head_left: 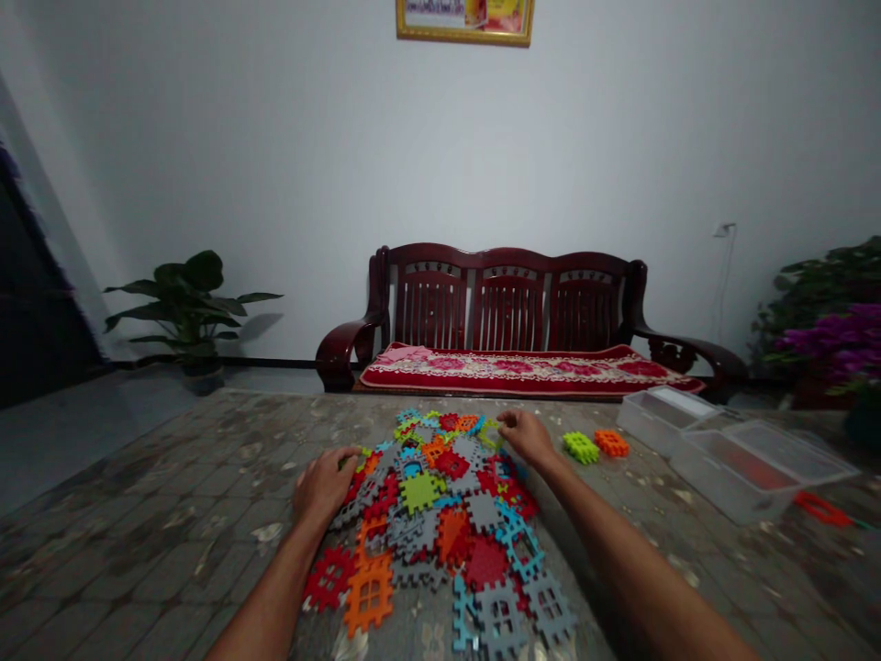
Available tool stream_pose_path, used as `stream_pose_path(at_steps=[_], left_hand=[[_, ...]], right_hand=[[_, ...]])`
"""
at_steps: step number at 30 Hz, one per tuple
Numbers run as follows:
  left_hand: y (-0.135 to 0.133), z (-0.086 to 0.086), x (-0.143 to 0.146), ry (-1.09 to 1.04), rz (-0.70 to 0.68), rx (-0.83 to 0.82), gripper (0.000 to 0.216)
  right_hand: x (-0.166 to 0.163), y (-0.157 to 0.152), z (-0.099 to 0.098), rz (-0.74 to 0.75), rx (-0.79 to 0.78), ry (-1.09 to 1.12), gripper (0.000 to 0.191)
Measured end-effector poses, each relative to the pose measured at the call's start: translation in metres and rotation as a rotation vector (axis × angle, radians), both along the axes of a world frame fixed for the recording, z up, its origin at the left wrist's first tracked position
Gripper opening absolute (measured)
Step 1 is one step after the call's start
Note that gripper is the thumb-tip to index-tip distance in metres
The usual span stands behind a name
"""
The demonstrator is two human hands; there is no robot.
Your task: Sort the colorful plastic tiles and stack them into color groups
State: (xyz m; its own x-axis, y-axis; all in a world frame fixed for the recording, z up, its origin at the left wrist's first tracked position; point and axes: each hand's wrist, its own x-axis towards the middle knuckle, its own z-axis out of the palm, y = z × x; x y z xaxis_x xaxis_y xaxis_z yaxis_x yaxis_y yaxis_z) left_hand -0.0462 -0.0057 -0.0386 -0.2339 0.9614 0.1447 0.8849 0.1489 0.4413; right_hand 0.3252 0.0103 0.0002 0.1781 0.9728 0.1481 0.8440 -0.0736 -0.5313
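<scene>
A heap of flat interlocking plastic tiles [440, 514] in red, orange, grey, green and light blue lies on the patterned table [172, 514] before me. My left hand [323, 484] rests on the heap's left edge with its fingers curled over the tiles. My right hand [527, 434] reaches to the far right edge of the heap, its fingers pinched on a green tile [490, 431]. A small green stack [581, 447] and an orange stack [611, 442] stand apart to the right of that hand.
Two clear plastic boxes [747, 464] sit at the right of the table, with a red object [822, 508] beside them. Beyond the table stand a dark wooden bench [509, 312] with a red cushion, a potted plant [189, 308] at left and flowers [836, 340] at right.
</scene>
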Motion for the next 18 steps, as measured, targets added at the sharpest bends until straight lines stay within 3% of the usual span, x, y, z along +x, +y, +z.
stream_pose_path(at_steps=[6,11,18], left_hand=[[0.0,0.001,0.0,-0.005,-0.016,-0.013,0.038],[0.002,0.0,-0.001,0.011,-0.012,-0.009,0.038],[0.0,0.005,0.0,0.022,-0.01,-0.042,0.04]], right_hand=[[0.032,-0.021,-0.021,0.019,0.235,-0.048,0.032],[0.04,-0.033,-0.034,-0.058,0.142,-0.098,0.048],[0.03,-0.027,-0.025,0.001,0.019,-0.291,0.058]])
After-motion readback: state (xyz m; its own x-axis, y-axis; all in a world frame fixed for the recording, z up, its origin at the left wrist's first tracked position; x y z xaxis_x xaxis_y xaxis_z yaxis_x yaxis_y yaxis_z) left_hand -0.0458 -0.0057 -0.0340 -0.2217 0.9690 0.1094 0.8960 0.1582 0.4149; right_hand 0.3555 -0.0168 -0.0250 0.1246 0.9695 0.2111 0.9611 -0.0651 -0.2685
